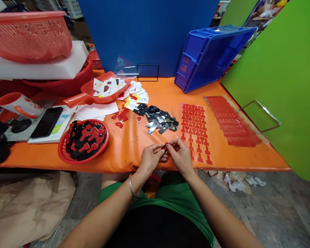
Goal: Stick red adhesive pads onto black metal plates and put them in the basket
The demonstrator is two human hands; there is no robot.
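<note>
At the table's front edge, my left hand [152,157] pinches a small black plate [165,148] that carries a patch of red. The fingers of my right hand [180,154] close on the same plate from the other side. Just right of my hands lies a clear sheet of red T-shaped stickers [195,125] in rows. Loose black plates [160,119], some with shiny faces, form a pile beyond my hands. To the left, a red basket [107,141] holds black plates with red T-shaped stickers on them.
A red dustpan [85,98] with paper scraps lies behind the basket, near loose red pieces [122,116]. A phone [47,122] and a mug [20,106] are at left. A blue bin [189,69] leans at the back; more red sheets [234,120] lie by the green panel [281,79].
</note>
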